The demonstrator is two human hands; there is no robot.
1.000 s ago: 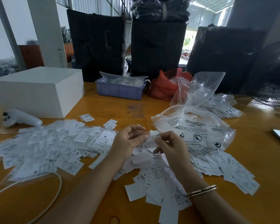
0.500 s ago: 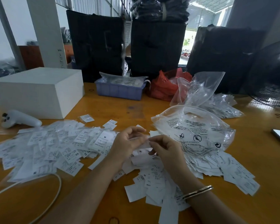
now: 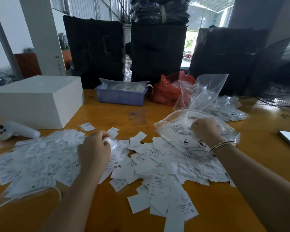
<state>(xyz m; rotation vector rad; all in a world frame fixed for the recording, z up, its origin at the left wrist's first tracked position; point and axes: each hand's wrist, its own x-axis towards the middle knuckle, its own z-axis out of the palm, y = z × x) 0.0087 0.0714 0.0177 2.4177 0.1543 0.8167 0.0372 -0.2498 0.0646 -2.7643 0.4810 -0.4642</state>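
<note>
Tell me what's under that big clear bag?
White labels stick out from under the bag, which the right hand grips. How many lie deeper beneath it is hidden.

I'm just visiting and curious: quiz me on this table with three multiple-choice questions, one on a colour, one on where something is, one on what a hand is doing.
1. The tray is: A blue, B green, C yellow.
2. The right hand is: A in the tray, B on the clear bag, C on the left hand.
3. The left hand is: A flat and open, B pinching a label, C clenched on nothing.

Answers:
1 A, its slatted walls are pale blue.
2 B, it grips the clear bag's film, well apart from the tray and the left hand.
3 B, a small label shows in its pinch.
</note>
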